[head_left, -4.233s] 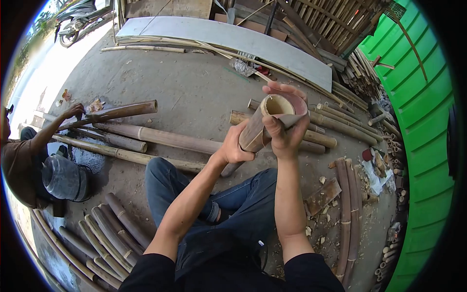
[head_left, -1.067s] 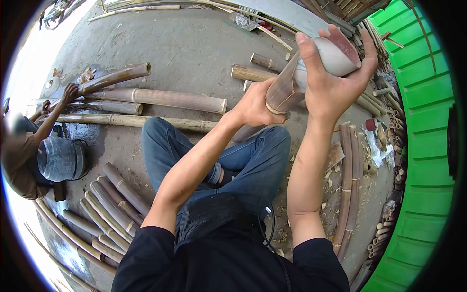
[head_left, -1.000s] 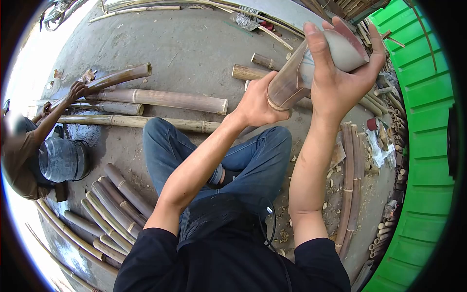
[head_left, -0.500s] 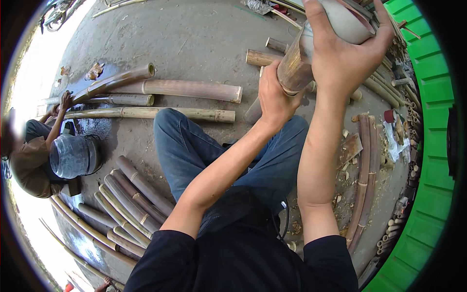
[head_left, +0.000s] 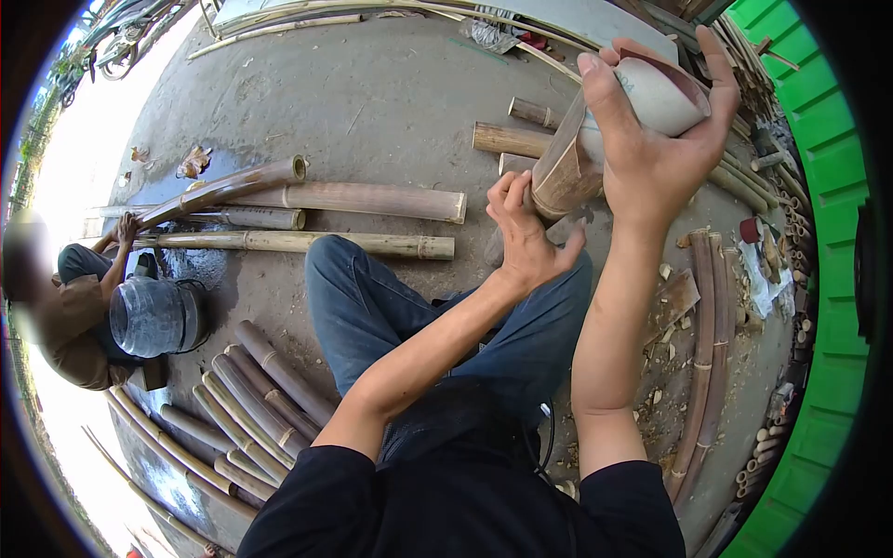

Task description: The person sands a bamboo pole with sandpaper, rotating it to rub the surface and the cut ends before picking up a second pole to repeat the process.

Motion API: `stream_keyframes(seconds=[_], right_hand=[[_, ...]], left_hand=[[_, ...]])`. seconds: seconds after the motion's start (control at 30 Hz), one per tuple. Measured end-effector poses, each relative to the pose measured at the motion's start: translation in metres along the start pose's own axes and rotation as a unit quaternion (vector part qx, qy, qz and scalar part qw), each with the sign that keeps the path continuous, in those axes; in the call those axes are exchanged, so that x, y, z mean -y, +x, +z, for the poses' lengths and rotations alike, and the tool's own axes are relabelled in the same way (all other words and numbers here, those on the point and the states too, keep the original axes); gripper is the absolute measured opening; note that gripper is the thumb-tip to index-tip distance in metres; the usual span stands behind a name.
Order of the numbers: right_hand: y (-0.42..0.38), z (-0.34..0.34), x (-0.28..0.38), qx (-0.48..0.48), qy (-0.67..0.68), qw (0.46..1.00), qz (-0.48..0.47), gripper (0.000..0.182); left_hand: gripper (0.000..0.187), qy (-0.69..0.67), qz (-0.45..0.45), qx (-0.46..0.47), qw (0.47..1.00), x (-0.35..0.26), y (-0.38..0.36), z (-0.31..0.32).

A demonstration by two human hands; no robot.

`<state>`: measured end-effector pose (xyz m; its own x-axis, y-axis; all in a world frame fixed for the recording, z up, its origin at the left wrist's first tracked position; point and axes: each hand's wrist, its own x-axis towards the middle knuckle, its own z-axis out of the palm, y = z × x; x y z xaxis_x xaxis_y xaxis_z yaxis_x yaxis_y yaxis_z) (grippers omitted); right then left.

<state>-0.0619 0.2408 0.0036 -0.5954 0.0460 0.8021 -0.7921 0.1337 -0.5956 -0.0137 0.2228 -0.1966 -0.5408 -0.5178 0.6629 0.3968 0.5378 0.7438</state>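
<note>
My right hand (head_left: 660,167) is curled round a sheet of sandpaper (head_left: 660,98), pale printed back showing and reddish grit at its rolled edges. The sheet is bent over a short length of bamboo (head_left: 563,177) that tilts up and away from me, so its far part is hidden. At the bamboo's near end is my left hand (head_left: 526,237), loosened, with its fingertips beside the tube and the thumb spread away. Both hands are above my bent knees.
Long bamboo poles (head_left: 372,200) lie ahead to the left, where another person (head_left: 79,316) grips one beside a clear plastic container (head_left: 147,318). Cut bamboo pieces (head_left: 256,395) fan out at lower left. Split bamboo (head_left: 704,353) and shavings lie at right, before a green metal wall (head_left: 837,279).
My left hand has loosened from round the bamboo's near end, its thumb swinging out to the right. My right hand has dipped slightly with the sandpaper. The view has shifted a little.
</note>
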Motion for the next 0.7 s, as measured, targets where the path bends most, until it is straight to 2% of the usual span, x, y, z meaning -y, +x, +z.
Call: stream_keyframes(seconds=[0.03, 0.1, 0.13, 0.17, 0.23, 0.27, 0.3, 0.37, 0.4, 0.43, 0.5, 0.53, 0.57, 0.63, 0.67, 0.7], right_hand=[[-0.007, -0.006, 0.003, 0.016, 0.031, 0.999, 0.0, 0.089], [-0.017, -0.019, 0.008, 0.048, 0.039, 0.998, 0.003, 0.09], [-0.022, -0.02, 0.007, 0.04, 0.071, 0.997, -0.016, 0.09], [-0.026, -0.021, 0.006, 0.031, 0.102, 0.994, -0.035, 0.09], [-0.023, -0.022, -0.004, 0.041, 0.076, 0.995, -0.044, 0.09], [-0.016, -0.019, -0.003, 0.045, 0.053, 0.997, -0.045, 0.09], [-0.01, -0.018, 0.001, 0.051, 0.029, 0.997, -0.043, 0.09], [-0.009, -0.014, 0.008, 0.046, -0.003, 0.999, -0.005, 0.089], [-0.012, -0.01, 0.007, 0.011, 0.024, 1.0, 0.014, 0.089], [-0.015, -0.005, 0.006, -0.025, 0.052, 0.998, 0.032, 0.088], [-0.035, 0.005, -0.011, -0.05, 0.049, 0.998, 0.003, 0.085], [-0.045, 0.007, -0.015, -0.047, -0.022, 0.998, -0.038, 0.084], [-0.049, 0.009, -0.015, -0.043, -0.093, 0.992, -0.075, 0.083], [-0.036, 0.007, -0.021, -0.036, -0.086, 0.995, -0.044, 0.083], [-0.022, 0.005, -0.016, -0.058, -0.07, 0.995, -0.047, 0.084], [-0.014, 0.002, -0.01, -0.081, -0.056, 0.994, -0.047, 0.084]], left_hand=[[0.101, -0.022, 0.003, 0.034, 0.999, 0.003, 0.014, -0.009], [0.093, -0.179, 0.006, 0.174, 0.968, 0.017, 0.045, -0.022], [0.08, -0.193, 0.093, 0.216, 0.953, 0.011, 0.069, -0.029], [0.08, -0.197, 0.092, 0.22, 0.951, 0.016, 0.072, -0.029], [0.073, -0.263, -0.033, 0.373, 0.889, 0.021, 0.077, -0.026], [0.074, -0.238, -0.034, 0.336, 0.911, 0.015, 0.075, -0.025], [0.074, -0.239, -0.03, 0.337, 0.91, 0.009, 0.07, -0.022], [0.077, -0.17, -0.08, 0.207, 0.96, -0.004, 0.055, -0.016], [0.079, -0.134, -0.098, 0.176, 0.97, -0.011, 0.049, -0.014], [0.079, -0.133, -0.101, 0.18, 0.969, -0.014, 0.04, -0.013], [0.079, -0.138, -0.177, 0.107, 0.969, -0.01, 0.032, -0.006], [0.08, -0.138, -0.136, 0.084, 0.978, -0.006, 0.028, -0.004], [0.08, -0.137, -0.133, 0.081, 0.978, -0.007, 0.028, -0.003], [0.086, -0.009, -0.122, 0.109, 0.986, -0.008, 0.021, -0.001], [0.094, 0.029, -0.026, 0.085, 0.996, 0.002, 0.012, 0.007], [0.097, 0.041, 0.006, 0.089, 0.995, -0.001, 0.01, 0.009]])
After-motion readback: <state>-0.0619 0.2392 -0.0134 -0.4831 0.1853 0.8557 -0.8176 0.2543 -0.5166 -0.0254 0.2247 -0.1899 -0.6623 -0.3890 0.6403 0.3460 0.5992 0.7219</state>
